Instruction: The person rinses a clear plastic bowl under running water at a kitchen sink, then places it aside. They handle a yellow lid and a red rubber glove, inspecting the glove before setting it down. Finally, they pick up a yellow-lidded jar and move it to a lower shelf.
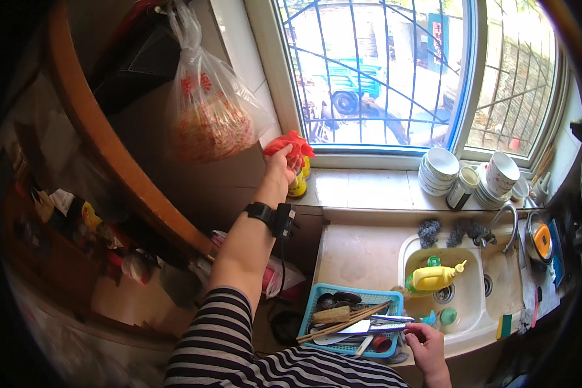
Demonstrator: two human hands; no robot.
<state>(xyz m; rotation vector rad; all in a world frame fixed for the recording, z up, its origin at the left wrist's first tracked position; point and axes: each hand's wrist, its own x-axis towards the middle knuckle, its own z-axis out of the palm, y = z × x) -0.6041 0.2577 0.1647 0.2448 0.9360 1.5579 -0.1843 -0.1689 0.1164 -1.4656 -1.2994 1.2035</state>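
Note:
My left hand [287, 162] reaches toward the left end of the window sill. It grips a crumpled red cloth or thin bag [291, 142] between thumb and fingers. Yellow cans or jars [298, 185] stand just below that hand, partly covered by it. At the lower right, my right hand [426, 347] is beside a light-blue plastic basket [312, 310], fingers curled near the end of a knife handle [390, 327]. Whether they touch the handle I cannot tell. Wooden chopsticks [351, 321], a loofah scrubber [331, 315] and other utensils lie in the basket.
A yellow detergent bottle [431, 279] lies in the double sink [480, 310], below a curved faucet [514, 218]. Stacked bowls [439, 169] stand on the tiled sill [378, 188]. A clear plastic bag [213, 114] hangs at upper left, near a wooden curved edge [126, 169].

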